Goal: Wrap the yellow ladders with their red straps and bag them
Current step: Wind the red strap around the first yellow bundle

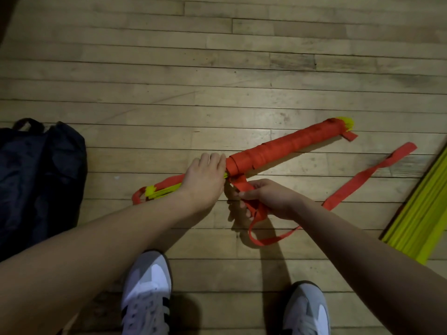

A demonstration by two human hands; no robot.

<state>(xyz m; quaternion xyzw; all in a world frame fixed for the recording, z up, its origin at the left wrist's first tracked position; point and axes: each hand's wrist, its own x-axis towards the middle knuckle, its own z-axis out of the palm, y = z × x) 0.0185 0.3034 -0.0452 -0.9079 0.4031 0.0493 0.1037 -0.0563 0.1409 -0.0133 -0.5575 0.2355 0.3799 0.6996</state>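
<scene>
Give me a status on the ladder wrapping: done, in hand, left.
Done: the far half of the ladder bundle is wound in red strap.
In hand: the left hand holds the bundle at the edge of the winding; the right hand pinches the strap, its loose tail trailing on the floor.
Left: the bare yellow end, a second ladder at right, then bagging in the dark bag.

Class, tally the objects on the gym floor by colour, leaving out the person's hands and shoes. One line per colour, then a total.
Red-wrapped: 1, the ladder bundle being strapped
Yellow: 1, the unwrapped ladder stack
Dark: 1, the bag
Total: 3
</scene>
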